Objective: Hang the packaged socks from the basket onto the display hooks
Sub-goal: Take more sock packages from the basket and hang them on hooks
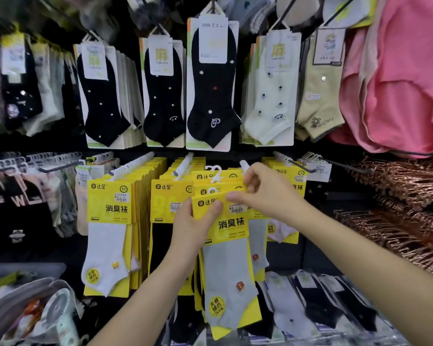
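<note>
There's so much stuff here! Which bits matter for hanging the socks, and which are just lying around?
In the job: left hand, right hand, the yellow sock packs they hold, display hook above.
Just around: black dotted socks, pink garments, copper hangers, small fan.

The front card (231,216) is glossy yellow paper, its grey sock (225,275) matt knit cloth, the hook (216,174) above it smooth white plastic. At 3 o'clock the hangers (405,186) gleam, coppery metal; at 2 o'clock the pink cloth (405,83) looks soft and matt.
</note>
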The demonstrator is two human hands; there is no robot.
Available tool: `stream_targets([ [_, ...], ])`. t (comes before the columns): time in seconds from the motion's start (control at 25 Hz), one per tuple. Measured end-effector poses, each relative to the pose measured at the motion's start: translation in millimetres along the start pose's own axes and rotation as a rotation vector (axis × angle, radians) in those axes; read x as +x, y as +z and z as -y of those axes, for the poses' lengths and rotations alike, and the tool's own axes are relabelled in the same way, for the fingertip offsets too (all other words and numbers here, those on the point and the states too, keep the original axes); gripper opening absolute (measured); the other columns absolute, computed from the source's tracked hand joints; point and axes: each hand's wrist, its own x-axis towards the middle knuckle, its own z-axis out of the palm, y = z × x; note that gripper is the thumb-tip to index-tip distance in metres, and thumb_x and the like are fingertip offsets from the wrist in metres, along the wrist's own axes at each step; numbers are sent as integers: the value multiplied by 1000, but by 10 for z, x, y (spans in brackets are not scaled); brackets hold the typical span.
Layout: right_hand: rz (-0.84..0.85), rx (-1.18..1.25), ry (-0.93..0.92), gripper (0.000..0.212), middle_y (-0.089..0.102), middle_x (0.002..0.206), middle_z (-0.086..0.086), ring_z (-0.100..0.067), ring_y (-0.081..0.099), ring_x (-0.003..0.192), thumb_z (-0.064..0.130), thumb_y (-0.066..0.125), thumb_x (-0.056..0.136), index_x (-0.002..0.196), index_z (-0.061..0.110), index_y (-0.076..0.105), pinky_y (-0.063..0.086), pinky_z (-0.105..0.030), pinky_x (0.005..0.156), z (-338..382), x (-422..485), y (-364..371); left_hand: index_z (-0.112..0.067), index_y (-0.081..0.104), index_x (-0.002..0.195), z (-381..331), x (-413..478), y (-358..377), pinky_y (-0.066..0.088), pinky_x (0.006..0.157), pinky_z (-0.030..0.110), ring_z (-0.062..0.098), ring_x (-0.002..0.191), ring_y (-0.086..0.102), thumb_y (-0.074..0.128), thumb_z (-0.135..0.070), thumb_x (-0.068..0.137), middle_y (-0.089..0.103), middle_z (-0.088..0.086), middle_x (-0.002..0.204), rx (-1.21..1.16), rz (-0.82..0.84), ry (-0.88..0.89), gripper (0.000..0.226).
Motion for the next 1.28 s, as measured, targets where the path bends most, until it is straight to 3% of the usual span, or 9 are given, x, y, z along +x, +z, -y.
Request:
stream_targets([
  [0.08, 43, -23, 36, 52, 51, 64, 11, -5, 48, 60, 69, 69, 53, 76, 29, 45, 40, -24, 55, -34, -47, 19, -32, 60, 107, 5, -13, 98, 54, 86, 32, 5, 103, 62, 65, -59, 59, 67, -14, 107, -18, 4, -16, 55],
  [0.16, 20, 38, 74, 40, 51, 66, 8, -10, 49, 63, 48, 79, 63, 74, 26, 47, 43, -28, 60, -115, -27, -25, -35, 61, 93, 12, -33, 169, 55, 66, 16, -3, 85, 66, 68, -53, 57, 70, -21, 88, -61, 13, -32, 41],
  [0.24, 21, 85, 107, 34, 52, 65, 7, -10, 50, 62, 37, 81, 67, 75, 26, 50, 45, -29, 62, -204, -28, -49, -32, 61, 91, 32, -46, 213, 50, 54, 11, -4, 77, 67, 72, -46, 58, 71, -21, 80, -100, 45, -52, 38],
  [0.48, -61, 143, 145, 20, 48, 62, 5, -11, 49, 62, 27, 70, 81, 96, 20, 59, 43, -32, 68, -423, -64, -87, -28, 59, 103, 171, -32, 247, 54, 63, 18, 5, 86, 69, 76, -24, 75, 72, -11, 95, -154, 141, -140, 34],
  [0.6, -74, 98, 121, 11, 48, 68, 6, -12, 48, 68, 28, 70, 80, 88, 23, 65, 40, -28, 66, -431, -86, -118, -28, 60, 101, 216, -22, 240, 54, 61, 16, 4, 85, 69, 78, -23, 72, 73, -14, 93, -170, 107, -120, 34],
  [0.72, -37, 36, 10, 10, 55, 89, 5, -11, 52, 79, 30, 69, 81, 85, 35, 62, 41, -26, 72, -336, -63, -174, -29, 60, 96, 252, -1, 236, 51, 58, 12, 1, 80, 69, 80, -19, 70, 72, -18, 87, -127, 89, -83, 33],
  [0.88, 48, -136, -96, 11, 54, 82, 9, -12, 52, 78, 27, 64, 85, 75, 27, 65, 40, -28, 72, -224, 40, -239, -30, 60, 94, 299, 7, 256, 51, 57, 12, 0, 79, 68, 80, -19, 70, 72, -18, 85, -102, 100, -79, 33],
  [1.04, 34, -212, -65, 13, 58, 81, 5, -16, 54, 79, 23, 57, 90, 77, 23, 59, 44, -33, 79, -218, 212, -278, -30, 59, 98, 305, 70, 278, 52, 62, 13, 0, 84, 68, 75, -24, 75, 71, -12, 96, -115, 119, -100, 28],
  [1.28, 5, -109, 27, 15, 61, 68, 12, -5, 56, 67, 18, 55, 90, 77, 18, 63, 39, -19, 54, -230, 573, -346, -37, 59, 97, 318, 66, 141, 49, 75, 19, -1, 94, 63, 60, -27, 89, 68, -18, 100, -96, -43, -33, 13],
])
